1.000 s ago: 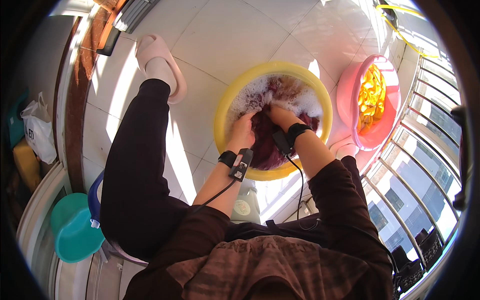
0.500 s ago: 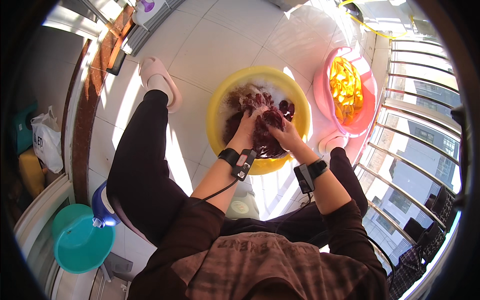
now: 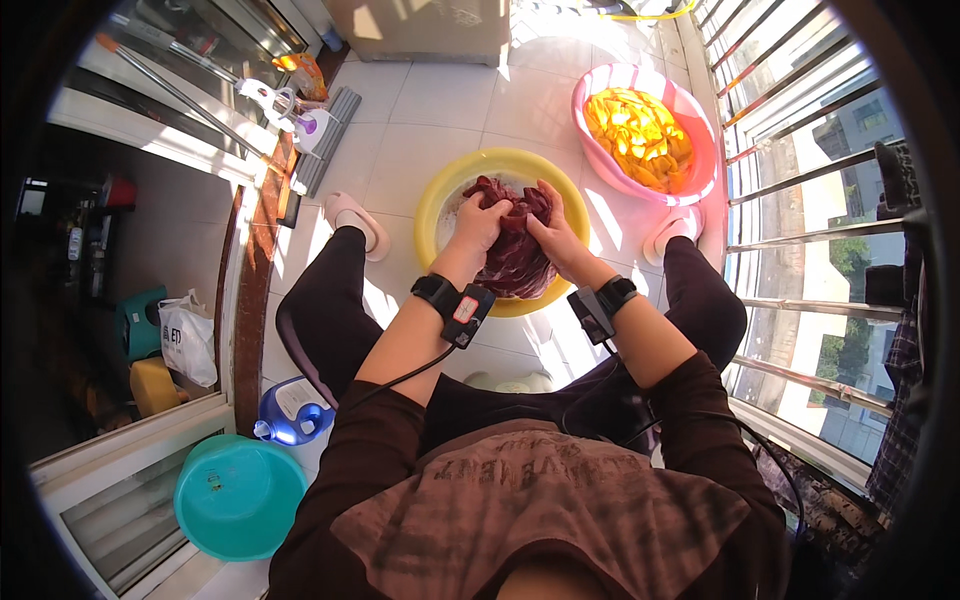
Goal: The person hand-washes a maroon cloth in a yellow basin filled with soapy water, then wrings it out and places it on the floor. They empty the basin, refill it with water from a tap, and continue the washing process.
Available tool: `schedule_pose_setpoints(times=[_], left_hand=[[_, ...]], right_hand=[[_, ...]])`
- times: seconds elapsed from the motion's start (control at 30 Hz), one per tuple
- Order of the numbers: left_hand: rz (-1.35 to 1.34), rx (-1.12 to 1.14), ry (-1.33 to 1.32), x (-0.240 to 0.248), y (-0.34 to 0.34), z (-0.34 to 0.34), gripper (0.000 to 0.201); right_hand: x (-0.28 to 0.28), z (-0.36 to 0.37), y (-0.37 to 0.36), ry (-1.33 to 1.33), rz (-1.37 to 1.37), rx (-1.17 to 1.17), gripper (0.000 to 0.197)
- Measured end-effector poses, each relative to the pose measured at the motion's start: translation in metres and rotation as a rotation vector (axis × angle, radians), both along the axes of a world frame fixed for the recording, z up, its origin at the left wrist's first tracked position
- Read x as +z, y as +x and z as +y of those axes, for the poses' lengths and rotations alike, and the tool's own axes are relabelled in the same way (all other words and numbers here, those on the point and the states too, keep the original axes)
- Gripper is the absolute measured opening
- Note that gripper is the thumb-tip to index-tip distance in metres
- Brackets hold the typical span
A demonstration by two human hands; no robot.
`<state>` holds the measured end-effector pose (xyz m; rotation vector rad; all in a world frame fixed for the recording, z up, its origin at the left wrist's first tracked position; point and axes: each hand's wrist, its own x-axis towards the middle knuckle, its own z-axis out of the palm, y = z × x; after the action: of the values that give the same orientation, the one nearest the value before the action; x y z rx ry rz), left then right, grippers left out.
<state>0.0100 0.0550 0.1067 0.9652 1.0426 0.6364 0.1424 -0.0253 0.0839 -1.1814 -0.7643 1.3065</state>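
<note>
Left hand (image 3: 480, 224) and right hand (image 3: 560, 236) are clamped on dark red cloth (image 3: 514, 258), held within the outline of a yellow basin (image 3: 427, 222). From this basin: pink tub (image 3: 704, 145) with yellow cloth (image 3: 643, 140), 2 o'clock; blue bottle (image 3: 292, 412), then green tub (image 3: 245, 500), between 7 and 8 o'clock.

Cloth (image 3: 515, 262) in basin (image 3: 430, 215), basin between slippers (image 3: 357, 226). Tub (image 3: 590, 150) beyond, to right, fabric (image 3: 640, 135) inside; railing (image 3: 810, 308) further right. Bottle (image 3: 293, 411) at left, bowl (image 3: 245, 505) behind it.
</note>
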Motion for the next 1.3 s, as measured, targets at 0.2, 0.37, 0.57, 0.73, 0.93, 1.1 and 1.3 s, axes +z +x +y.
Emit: schedule_pose_setpoints(times=[0.2,0.37,0.57,0.73,0.93,1.1,1.3], left_hand=[[0.109,-0.325,0.094,0.093,0.007,0.006,0.030],[0.127,-0.274,0.434,0.156,0.001,0.021,0.051],[0.157,-0.037,0.813,0.197,-0.023,0.045,0.097],[0.023,0.145,0.931,0.148,-0.081,0.045,0.117],[0.218,-0.344,0.510,0.000,-0.077,-0.011,0.128],[0.149,-0.300,0.537,-0.047,-0.032,0.003,0.088],[0.273,-0.399,0.509,-0.041,-0.029,0.034,0.047]], right_hand=[[0.073,0.014,-0.001,0.255,-0.140,0.258,0.099],[0.139,0.021,-0.014,0.238,-0.064,0.217,0.059],[0.187,0.055,-0.027,0.521,0.054,0.285,0.036],[0.169,0.067,-0.018,0.280,0.199,0.286,0.030],[0.158,0.055,-0.005,0.603,-0.675,0.017,0.022],[0.201,0.063,-0.020,0.138,0.692,0.014,0.029],[0.157,0.073,0.047,0.139,0.585,-0.166,0.028]])
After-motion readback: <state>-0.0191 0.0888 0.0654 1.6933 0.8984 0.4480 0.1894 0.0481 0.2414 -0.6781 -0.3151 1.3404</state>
